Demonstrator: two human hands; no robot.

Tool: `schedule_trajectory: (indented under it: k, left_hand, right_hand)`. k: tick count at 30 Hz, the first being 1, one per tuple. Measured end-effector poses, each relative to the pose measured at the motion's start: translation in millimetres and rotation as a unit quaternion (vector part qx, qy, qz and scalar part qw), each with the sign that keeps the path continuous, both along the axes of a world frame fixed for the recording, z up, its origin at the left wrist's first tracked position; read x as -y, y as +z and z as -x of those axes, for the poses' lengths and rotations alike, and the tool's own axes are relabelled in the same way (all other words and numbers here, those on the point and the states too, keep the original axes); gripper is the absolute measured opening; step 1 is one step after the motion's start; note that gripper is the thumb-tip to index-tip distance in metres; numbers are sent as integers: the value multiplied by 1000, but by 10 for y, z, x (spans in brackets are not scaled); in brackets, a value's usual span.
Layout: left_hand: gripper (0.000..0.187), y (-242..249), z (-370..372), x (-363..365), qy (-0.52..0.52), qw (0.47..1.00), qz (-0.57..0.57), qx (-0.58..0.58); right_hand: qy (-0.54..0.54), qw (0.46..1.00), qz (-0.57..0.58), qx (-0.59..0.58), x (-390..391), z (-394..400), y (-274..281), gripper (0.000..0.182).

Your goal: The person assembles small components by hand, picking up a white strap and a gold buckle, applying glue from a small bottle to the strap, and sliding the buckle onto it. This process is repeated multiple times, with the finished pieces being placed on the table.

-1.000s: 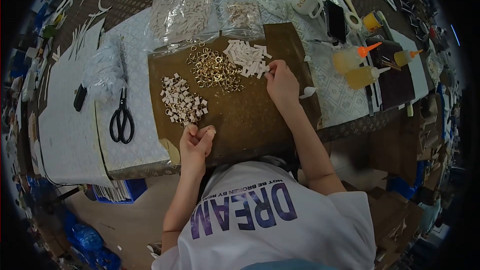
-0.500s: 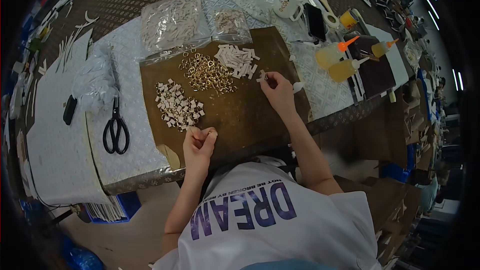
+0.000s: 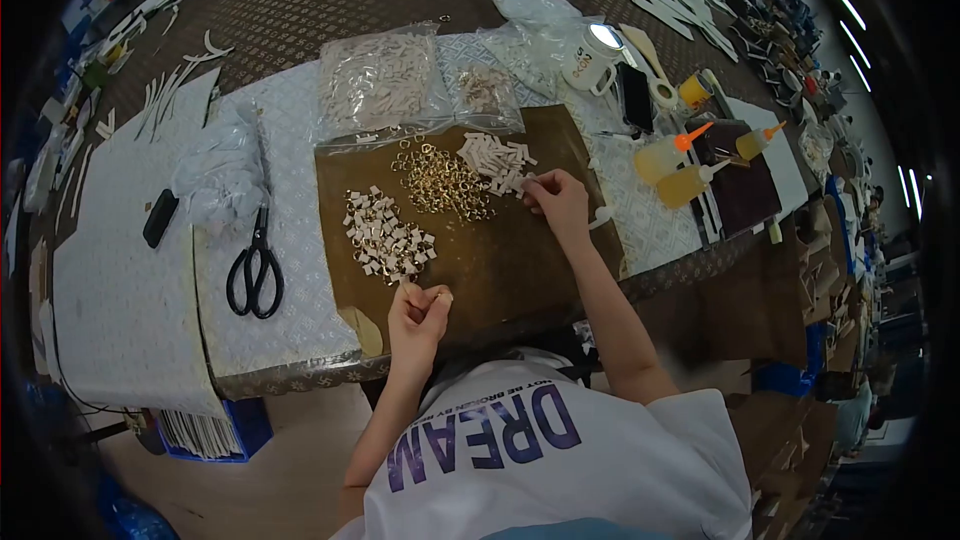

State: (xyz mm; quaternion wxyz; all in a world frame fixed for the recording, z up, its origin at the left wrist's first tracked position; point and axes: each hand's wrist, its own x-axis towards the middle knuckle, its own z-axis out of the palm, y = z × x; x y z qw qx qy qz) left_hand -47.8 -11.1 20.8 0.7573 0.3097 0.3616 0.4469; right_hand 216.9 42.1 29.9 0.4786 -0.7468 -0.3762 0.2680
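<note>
My left hand (image 3: 418, 325) is closed in a pinch at the near edge of a heap of pale tabs looped with gold rings (image 3: 385, 237). A tiny pale bit shows at its fingertips, too small to make out. Beside a pile of short pale strips (image 3: 495, 162), my right hand (image 3: 562, 204) pinches a small pale strip (image 3: 521, 189) between thumb and finger. Loose gold metal rings (image 3: 440, 183) lie between the two heaps. Everything here rests on a brown mat (image 3: 500, 275).
Plastic bags of pale strips (image 3: 380, 85) lie behind the mat. Black-handled scissors (image 3: 256, 280) and a crumpled plastic bag (image 3: 222, 175) are at left. To the right stand a mug (image 3: 590, 62), a phone (image 3: 633, 97) and glue bottles (image 3: 662, 158) with pointed tips.
The camera view has shifted, so the table appears lower and further right. My right hand has come closer to the strip pile. My left hand stays pinched beside the tab heap.
</note>
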Motion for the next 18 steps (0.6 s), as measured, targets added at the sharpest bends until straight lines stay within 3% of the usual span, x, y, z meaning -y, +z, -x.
schedule_trajectory:
  k: [6,10,14,16,18]
  left_hand:
    - [28,-4,-38,-42,-9,1000,-4,-15]
    - [28,-2,-57,-40,1,999,-12,-50]
    - [30,52,-84,-6,28,996,10,-84]
    - [31,103,-69,-9,35,997,26,-71]
    - [31,118,-70,-27,41,997,57,-27]
  right_hand:
    - [37,997,-58,-48,28,-66,-48,19]
    - [104,992,-34,-56,163,52,49,21]
    - [139,960,-3,-241,369,188,-43,21]
    - [157,943,-3,-292,474,269,-35,19]
    - [182,945,-17,-271,582,310,-105,19]
